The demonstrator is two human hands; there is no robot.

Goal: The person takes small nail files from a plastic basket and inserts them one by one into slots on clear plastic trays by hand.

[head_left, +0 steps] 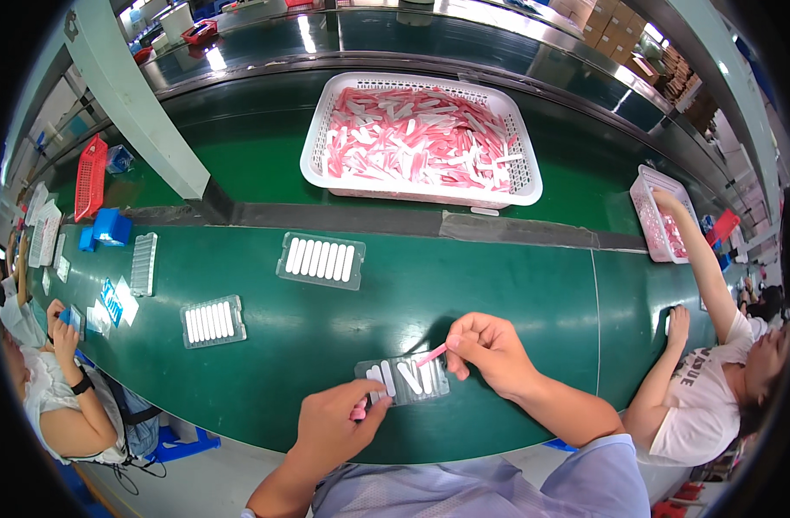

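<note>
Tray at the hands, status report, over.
Left hand pinching pink sticks at the tray. Right hand holding one pink stick over it. Tray part filled. Nothing blocking.

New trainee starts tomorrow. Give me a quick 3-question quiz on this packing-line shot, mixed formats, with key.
1. True or false: the right hand pinches a pink stick over the clear tray in front of the person.
2. Multiple choice: the large white basket across the green belt holds
A) blue boxes
B) a heap of pink and white sticks
C) nothing
3. Fill in: besides the tray being loaded, ___ clear trays filled with white sticks lie on the belt nearer the person's left.

Key
1. True
2. B
3. Two: one full tray and another full tray. The left hand rests at the near tray's edge.
</note>
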